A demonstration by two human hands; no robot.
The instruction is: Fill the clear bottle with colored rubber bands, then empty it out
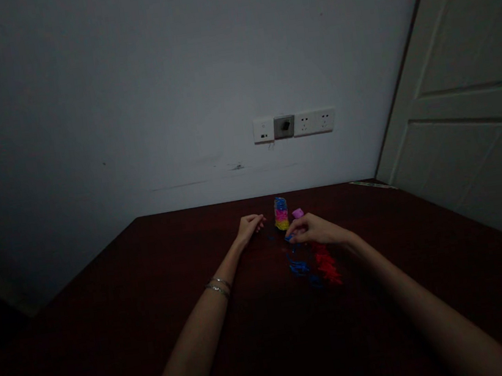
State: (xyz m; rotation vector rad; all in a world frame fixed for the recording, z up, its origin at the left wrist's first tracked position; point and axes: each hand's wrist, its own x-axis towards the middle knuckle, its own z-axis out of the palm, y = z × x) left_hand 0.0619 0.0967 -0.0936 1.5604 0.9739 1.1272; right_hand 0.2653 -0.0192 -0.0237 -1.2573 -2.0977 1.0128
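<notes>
My right hand [312,230] has its fingertips pinched on a small blue piece [289,238], low over the table. Thin blue pieces [299,268] lie loosely scattered just below that hand, and a pile of red pieces [327,263] spreads beside them, partly behind my wrist. In front of both hands stands a small clear-looking container [281,213] with layers of blue, pink and yellow pieces. My left hand [250,225] rests on the table left of it, fingers curled closed; whether they hold anything is hidden. A small pink-purple block [298,213] sits right of the container.
The dark red-brown table [184,246] runs back to a pale wall [151,102] with sockets and switches [314,122]. At the right stands a white panelled door [466,104]. A flat pale strip [373,184] lies on the table's far right edge. The light is dim.
</notes>
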